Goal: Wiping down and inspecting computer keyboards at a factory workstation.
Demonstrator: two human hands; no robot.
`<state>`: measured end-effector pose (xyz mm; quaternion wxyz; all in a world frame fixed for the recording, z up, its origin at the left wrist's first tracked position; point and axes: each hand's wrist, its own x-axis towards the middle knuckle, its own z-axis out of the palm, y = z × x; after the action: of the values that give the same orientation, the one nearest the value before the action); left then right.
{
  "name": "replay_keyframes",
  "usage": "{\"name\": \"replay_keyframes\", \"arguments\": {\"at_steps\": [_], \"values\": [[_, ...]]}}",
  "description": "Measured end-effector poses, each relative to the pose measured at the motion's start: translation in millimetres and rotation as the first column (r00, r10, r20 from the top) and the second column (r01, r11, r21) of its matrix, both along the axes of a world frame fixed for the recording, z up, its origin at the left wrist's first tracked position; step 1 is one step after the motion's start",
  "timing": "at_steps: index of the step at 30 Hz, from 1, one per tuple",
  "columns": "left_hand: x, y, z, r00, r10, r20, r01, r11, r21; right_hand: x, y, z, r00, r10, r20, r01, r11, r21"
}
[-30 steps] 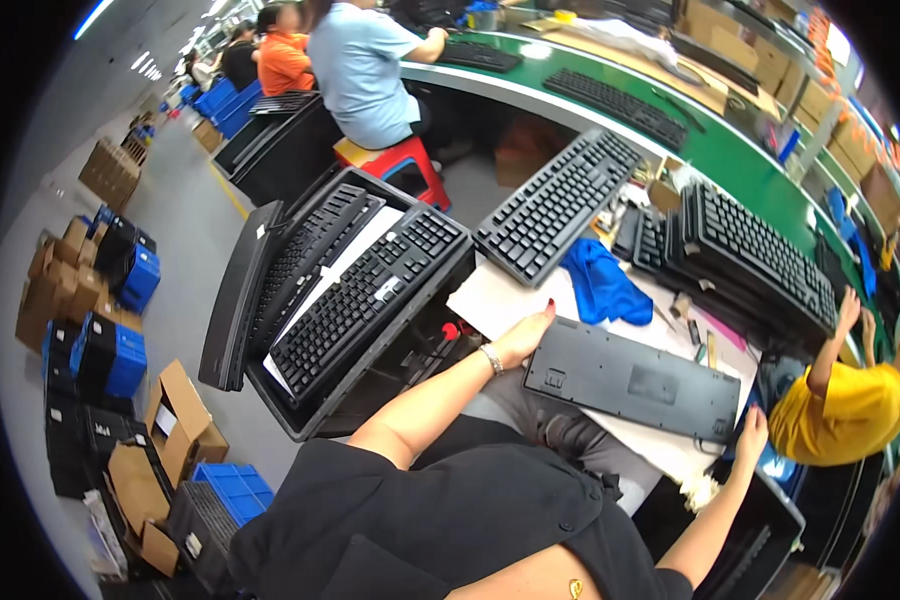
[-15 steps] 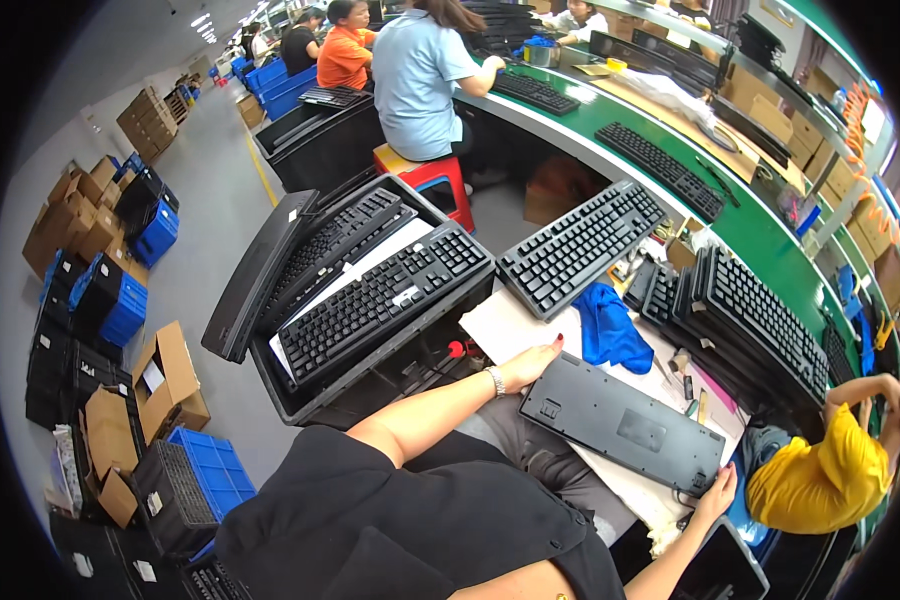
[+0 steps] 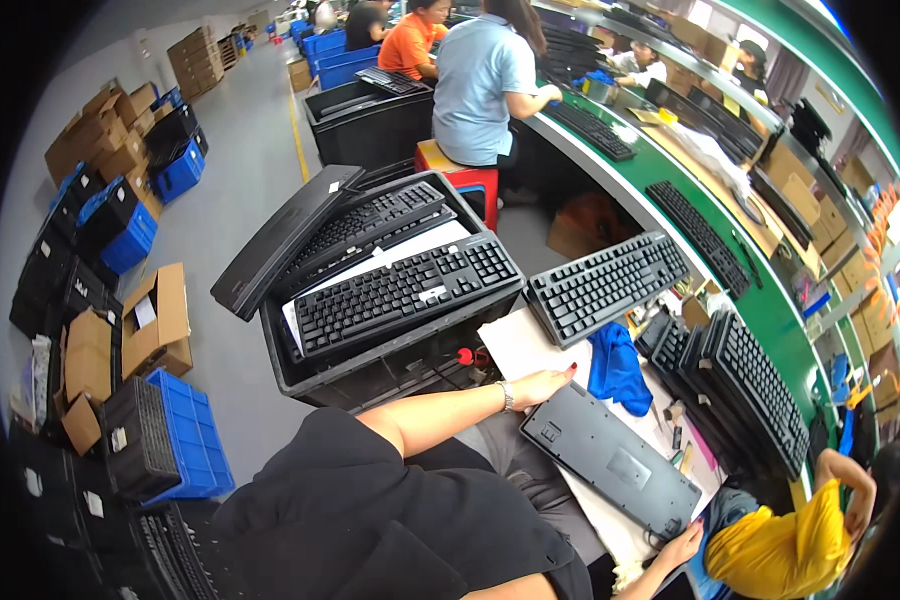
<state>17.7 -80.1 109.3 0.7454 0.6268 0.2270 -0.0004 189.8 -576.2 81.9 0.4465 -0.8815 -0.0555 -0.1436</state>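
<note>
A black keyboard [image 3: 590, 440], turned with its underside up, lies across my lap and the white work surface [image 3: 515, 345]. At its left end, my left hand [image 3: 543, 386] grips the edge, a metal watch on the wrist. My right hand [image 3: 682, 545] holds the opposite corner, its fingers partly hidden beneath the keyboard. Just beyond, a blue cloth [image 3: 618, 370] lies crumpled. Another keyboard [image 3: 610, 285], keys up, rests behind the cloth. Several keyboards stand stacked on edge to the right, the outermost keyboard [image 3: 760, 390] showing its keys.
On my left, a black crate [image 3: 400, 360] holds several keyboards, one keyboard [image 3: 405, 290] lying on top. The green conveyor bench [image 3: 660, 170] runs along the right. A person in yellow [image 3: 780, 545] sits close on my right; another in light blue [image 3: 485, 90] sits ahead on a red stool [image 3: 490, 190].
The whole view has shifted, so most of the scene sits lower and further right. Both hands still hold the upturned keyboard, which is tilted slightly more steeply in the picture.
</note>
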Motion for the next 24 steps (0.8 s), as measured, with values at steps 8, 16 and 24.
{"name": "replay_keyframes", "arguments": {"at_steps": [8, 16, 24], "values": [[-0.9, 2.2, 9.0, 0.999, 0.032, 0.038, -0.037, 0.992, 0.119, -5.9, 6.5, 6.8, 1.0, 0.001, 0.016, 0.0, 0.999, -0.036], [1.1, -1.5, -1.2, 0.999, 0.012, 0.03, -0.015, 0.996, 0.092, -5.7, 6.1, 9.7, 0.999, -0.025, 0.028, 0.026, 0.998, -0.056], [1.8, -0.6, 1.7, 1.0, -0.015, -0.01, 0.015, 1.0, 0.026, -7.7, 5.7, 8.0, 0.998, -0.061, 0.022, 0.062, 0.997, -0.038]]}}
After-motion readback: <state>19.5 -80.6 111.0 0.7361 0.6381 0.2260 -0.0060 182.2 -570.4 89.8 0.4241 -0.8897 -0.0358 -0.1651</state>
